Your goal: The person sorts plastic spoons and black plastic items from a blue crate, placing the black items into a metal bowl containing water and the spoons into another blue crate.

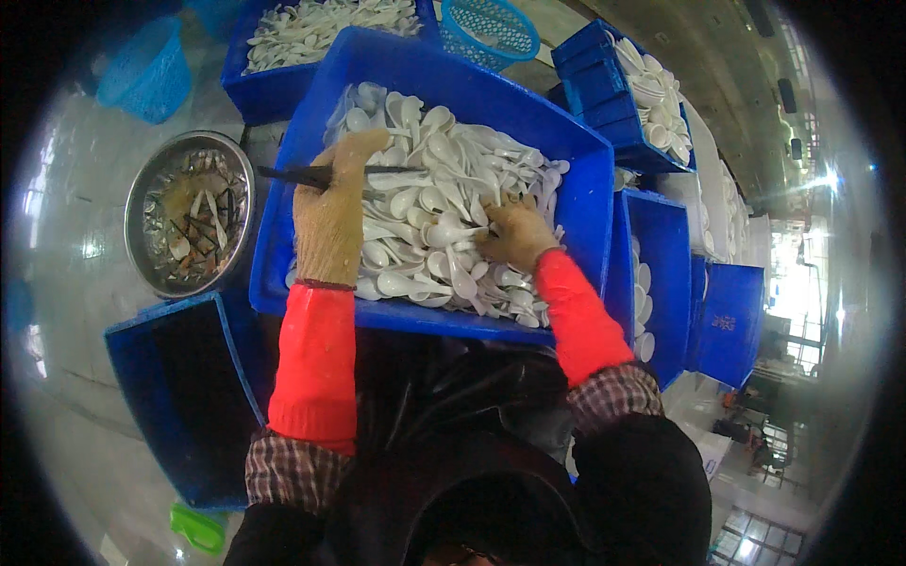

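A large blue plastic bin point(453, 327) full of white soup spoons point(439, 198) lies before me. Over its left part, my left hand point(331, 205), in a beige knit glove, is closed around a thin dark stick point(393, 169), whose two ends stick out on either side of the hand. Among the spoons right of centre is my right hand point(519, 233), also gloved, with its fingertips down in the pile. White spoons lie against its fingers; whether it grips one I cannot tell. Red sleeve covers end above plaid cuffs on both forearms.
Left stands a round metal basin point(244, 212) holding murky liquid, spoons and dark debris. Below it is a dark blue bin point(233, 354). More blue bins of white tableware stand behind point(272, 88) and at right point(601, 85). Light-blue baskets point(145, 74) are at the back; a green object point(198, 529) lies lower left.
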Demonstrator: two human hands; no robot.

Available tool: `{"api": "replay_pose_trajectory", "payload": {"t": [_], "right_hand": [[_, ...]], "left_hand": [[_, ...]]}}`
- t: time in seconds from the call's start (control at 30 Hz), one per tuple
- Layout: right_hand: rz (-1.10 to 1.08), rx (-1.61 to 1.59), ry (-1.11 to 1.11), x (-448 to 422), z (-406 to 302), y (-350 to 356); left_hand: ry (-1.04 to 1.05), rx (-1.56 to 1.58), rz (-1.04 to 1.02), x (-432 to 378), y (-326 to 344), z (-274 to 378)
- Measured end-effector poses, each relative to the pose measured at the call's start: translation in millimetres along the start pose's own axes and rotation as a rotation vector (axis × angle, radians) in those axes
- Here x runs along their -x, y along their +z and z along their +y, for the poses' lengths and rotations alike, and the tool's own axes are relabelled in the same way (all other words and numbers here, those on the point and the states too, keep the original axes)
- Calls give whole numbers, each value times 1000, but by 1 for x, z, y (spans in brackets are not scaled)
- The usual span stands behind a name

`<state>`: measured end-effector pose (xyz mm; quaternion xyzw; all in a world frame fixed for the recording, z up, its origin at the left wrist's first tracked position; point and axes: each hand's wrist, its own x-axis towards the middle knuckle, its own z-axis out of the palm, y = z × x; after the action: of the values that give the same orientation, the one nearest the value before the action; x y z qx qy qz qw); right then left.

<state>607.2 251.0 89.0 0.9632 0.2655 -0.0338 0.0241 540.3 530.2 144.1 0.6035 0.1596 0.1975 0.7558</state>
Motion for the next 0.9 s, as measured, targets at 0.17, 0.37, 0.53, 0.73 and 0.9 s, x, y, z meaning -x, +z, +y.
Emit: {"api": "replay_pose_trajectory", "payload": {"t": [0.17,0.37,0.53,0.73,0.9], "right_hand": [[-172,83,52,-10,-9,4],[-174,-258,229,26,-19,-40],[-141,-477,254,11,-64,-75],[-26,-480,-146,-10,-97,-71],[-7,-184,-565,3,-112,-61]], "left_hand": [[35,110,-29,-1,-6,5],[-271,241,-198,8,4,9],[-364,-45,-462,24,21,18],[-330,-85,-247,17,24,7],[26,47,21,-5,-28,22]]}}
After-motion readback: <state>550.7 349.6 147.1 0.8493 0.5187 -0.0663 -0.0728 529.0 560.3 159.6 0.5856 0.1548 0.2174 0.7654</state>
